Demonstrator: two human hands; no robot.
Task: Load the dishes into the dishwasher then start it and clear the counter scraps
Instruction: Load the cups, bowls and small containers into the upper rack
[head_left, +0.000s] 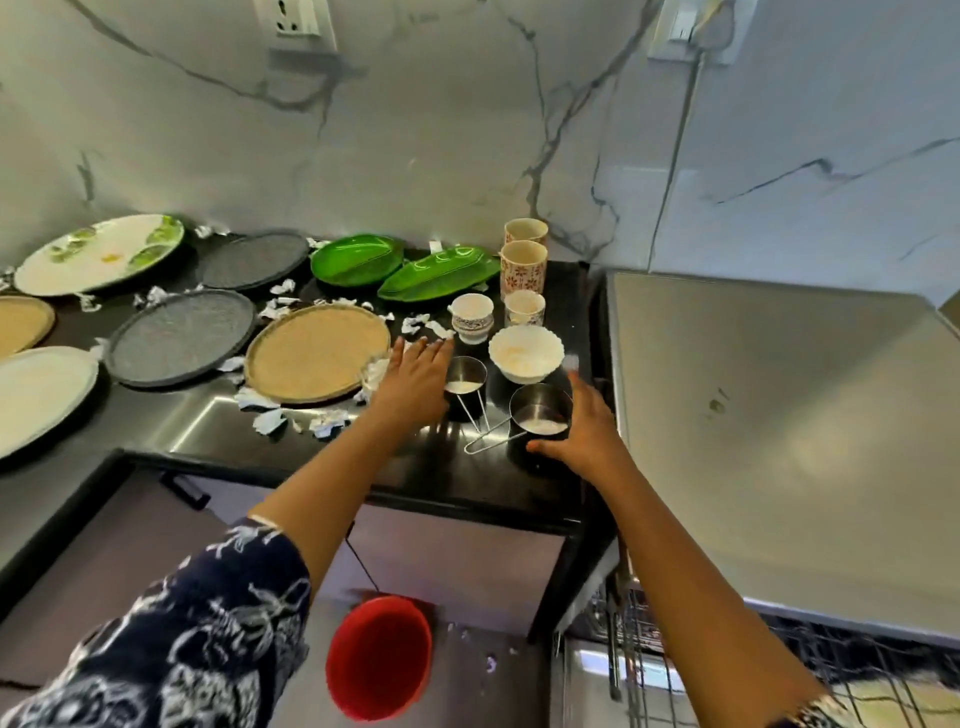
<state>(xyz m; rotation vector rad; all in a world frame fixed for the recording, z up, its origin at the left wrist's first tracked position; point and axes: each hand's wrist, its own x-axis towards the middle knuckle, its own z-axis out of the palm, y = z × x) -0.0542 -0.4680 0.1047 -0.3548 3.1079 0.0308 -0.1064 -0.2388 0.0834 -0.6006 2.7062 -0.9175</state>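
Observation:
Dishes stand on the black counter (218, 415). My left hand (415, 379) reaches with straight fingers beside a small steel cup (466, 375) that has a wire handle, its fingertips near paper scraps (434, 328). My right hand (582, 423) spreads around a second steel cup (540, 415), thumb at its near side and blurred fingers at its right; no firm grip shows. Behind the two cups are a white scalloped bowl (525, 353), a patterned small bowl (471, 316) and several patterned cups (523, 267). The dishwasher rack (649, 639) shows at the lower right.
A tan plate (317, 353), two grey plates (179, 338), white plates (98, 254) and two green leaf dishes (400, 265) fill the left counter among scattered scraps. A red bin (379, 657) stands on the floor below. The dishwasher's steel top (779, 395) lies to the right.

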